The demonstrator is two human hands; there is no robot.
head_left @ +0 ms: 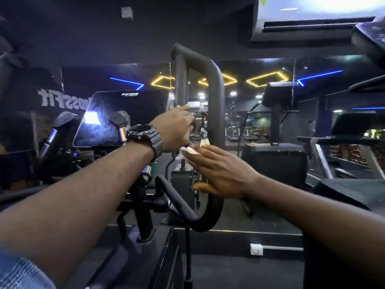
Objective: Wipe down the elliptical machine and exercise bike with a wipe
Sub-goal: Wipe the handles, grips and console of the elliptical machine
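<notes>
The right hand (218,172), fingers straight, presses the wipe (188,152) against the handlebar (216,97); the left hand (177,130) grips it. Best wrap and slide fully.

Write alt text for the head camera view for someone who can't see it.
A right hand presses a white wipe flat against a gym machine's looped black handlebar, while the left hand, wearing a wristwatch, grips the bar beside it in a dark, mirrored gym.
</notes>
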